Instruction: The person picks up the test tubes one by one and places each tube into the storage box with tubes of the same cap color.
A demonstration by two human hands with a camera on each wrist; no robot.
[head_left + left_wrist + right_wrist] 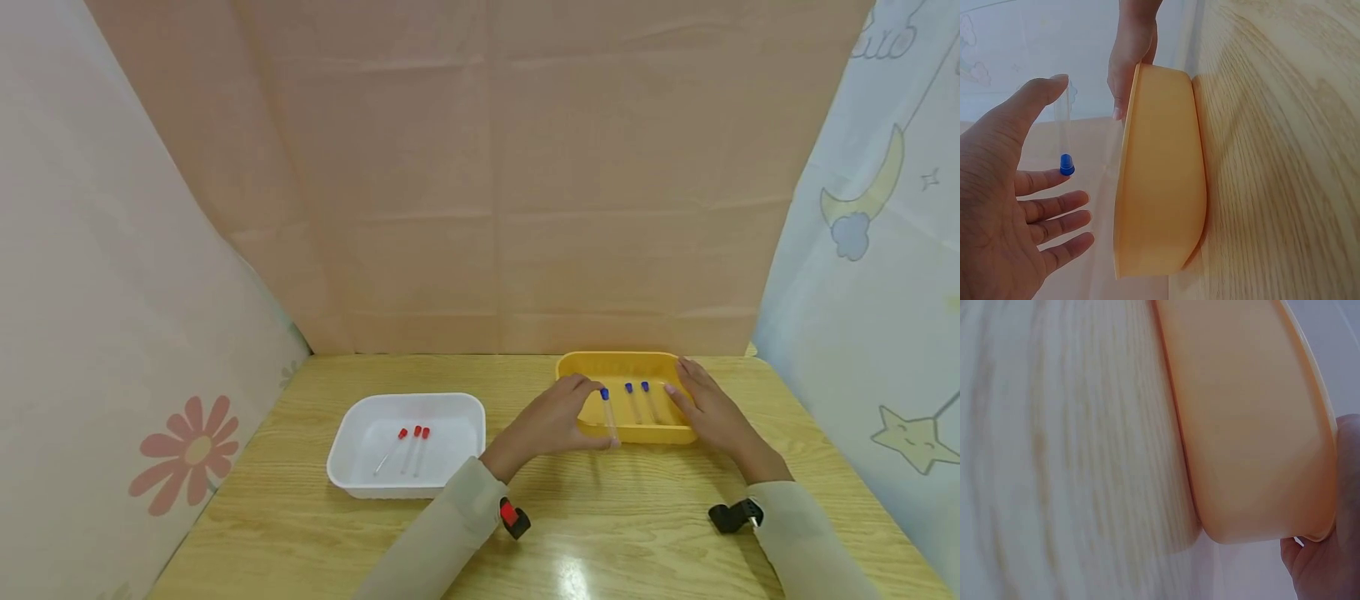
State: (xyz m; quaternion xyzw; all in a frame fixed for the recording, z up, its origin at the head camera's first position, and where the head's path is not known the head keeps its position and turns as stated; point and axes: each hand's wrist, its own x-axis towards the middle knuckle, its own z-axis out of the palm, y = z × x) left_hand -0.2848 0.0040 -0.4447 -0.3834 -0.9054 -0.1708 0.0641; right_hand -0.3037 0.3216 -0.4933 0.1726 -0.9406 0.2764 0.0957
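My left hand (551,421) pinches a clear tube with a blue cap (1067,164) between thumb and index finger. The cap end meets the index fingertip and the other end meets the thumb. This tube is above the near left part of the yellow tray (645,434). Inside the tray lie two more blue-capped tubes (633,404), side by side. My right hand (712,412) grips the tray's right end, its thumb over the rim. In the right wrist view, the tray wall (1247,425) fills the middle and part of the right hand (1329,569) shows at the rim.
On the left of the wooden table (600,533) stands a white tray (347,454). Three red-capped tubes (409,450) lie in it. A brown backdrop (495,208) rises behind the table, with printed cloths at both sides.
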